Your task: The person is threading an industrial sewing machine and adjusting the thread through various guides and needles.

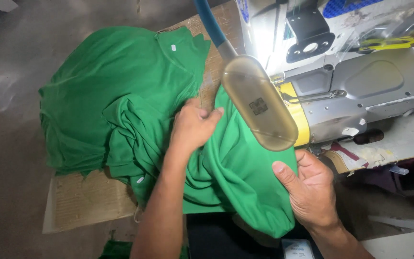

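A green garment lies bunched in front of the person, draped off the near edge of a worn board and running up under the lamp head toward the sewing machine. The left hand rests on top of the cloth near its middle, fingers curled and pinching a fold, thumb pointing toward the machine. The right hand is clamped on the garment's right edge, thumb on top and fingers wrapped beneath, just below the machine's yellow front. The two hands are apart, with a stretch of cloth between them.

To the left, a pile of green garments covers most of the board, reaching its far edge; small white tags show on it. The oval lamp head hangs on a blue bendable arm over the cloth between the hands. The grey machine fills the right side, brightly lit near its top.
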